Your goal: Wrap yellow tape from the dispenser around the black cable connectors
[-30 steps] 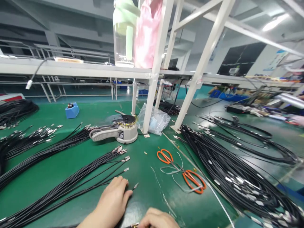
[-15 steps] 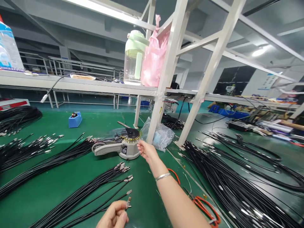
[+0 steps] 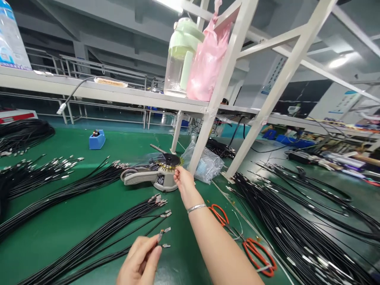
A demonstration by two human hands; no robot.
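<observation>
My left hand (image 3: 138, 259) is closed at the bottom centre, thumb and fingers pinching a small metal cable connector (image 3: 160, 236) that points up. Other connector ends of black cables lie just beyond its fingertips. My right hand (image 3: 184, 184) reaches forward, its fingers pinched together at the right edge of a grey rotary tape dispenser (image 3: 145, 178). The dispenser carries a black wheel (image 3: 171, 159) ringed with yellow-and-black teeth. What the right fingertips hold is too small to make out. A bundle of black cables (image 3: 107, 233) lies left of both hands.
Two orange-handled scissors (image 3: 257, 255) lie right of my right forearm. Black cable bundles (image 3: 285, 221) spread over the right bench. White shelf posts (image 3: 204, 138) rise behind the dispenser, beside a clear plastic bag (image 3: 208, 164). A blue holder (image 3: 97, 140) stands at the back left.
The view has shifted, so the shelf and jug sit higher and further right. My right hand stays by the dispenser's wheel. My left hand still pinches the connector.
</observation>
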